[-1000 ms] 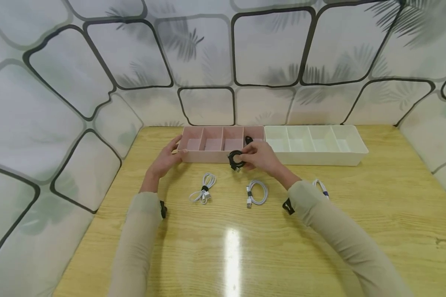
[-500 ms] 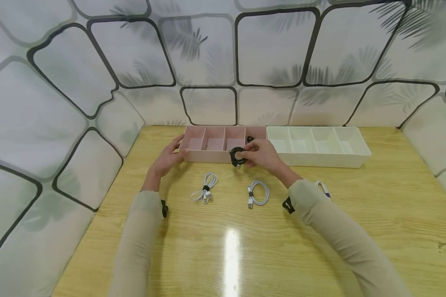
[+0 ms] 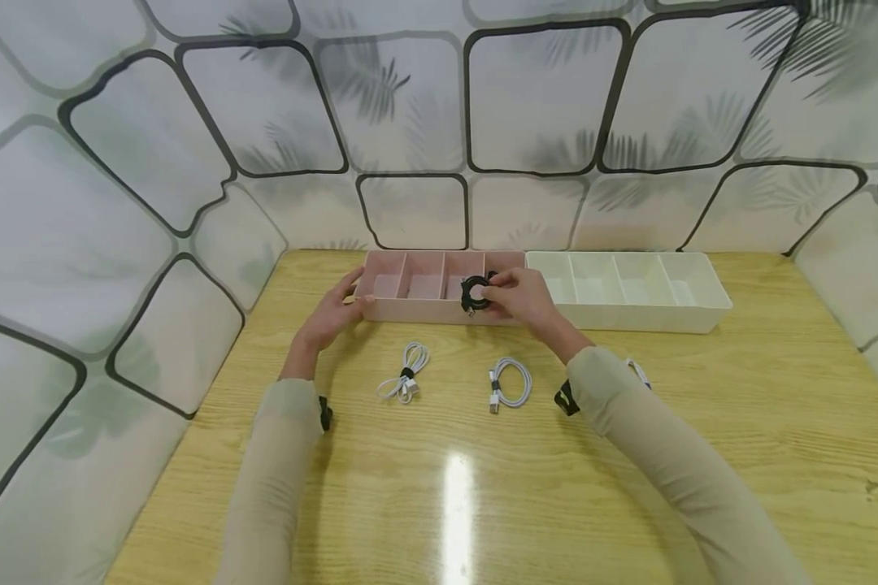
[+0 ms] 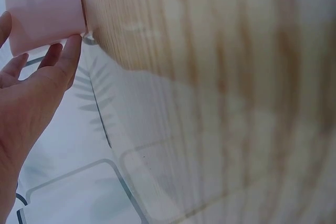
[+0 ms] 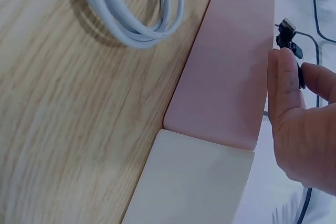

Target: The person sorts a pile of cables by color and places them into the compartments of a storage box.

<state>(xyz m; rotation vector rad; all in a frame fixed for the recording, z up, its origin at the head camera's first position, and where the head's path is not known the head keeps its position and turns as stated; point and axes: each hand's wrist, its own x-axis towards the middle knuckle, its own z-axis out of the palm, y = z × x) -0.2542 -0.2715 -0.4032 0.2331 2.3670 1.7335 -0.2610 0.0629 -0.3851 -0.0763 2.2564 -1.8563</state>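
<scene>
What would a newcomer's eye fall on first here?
Probably the coiled black cable that the right hand pinches at the front rim of the pink divided tray. Next come the left hand holding that tray's left end and the white divided tray abutting its right. A bundled white cable and a looped white cable lie in front.

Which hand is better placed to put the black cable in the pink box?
Probably the right hand: it pinches the black cable close to the pink box, whose left end the left hand holds.
</scene>
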